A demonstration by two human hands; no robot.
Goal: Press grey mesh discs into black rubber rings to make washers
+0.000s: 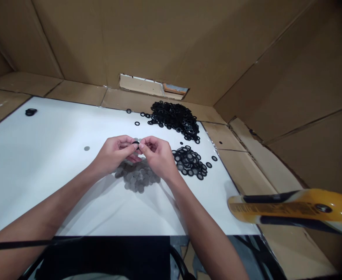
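Observation:
My left hand (117, 151) and my right hand (156, 153) meet over the middle of the white board. Thumbs and fingers of both pinch one small black ring (136, 143); whether a disc sits inside it cannot be made out. Below the hands lies a heap of thin grey mesh-like discs (140, 179). Right of my right hand is a pile of black rings with grey discs in them (190, 161). Farther back rises a larger heap of plain black rings (173, 116).
A yellow and black bottle (276, 208) stands at the right edge of the white board (57, 132). A few black rings (31, 112) lie at the far left, and a lone grey disc (86, 148) left of my hands. Cardboard walls (147, 39) enclose the back and right.

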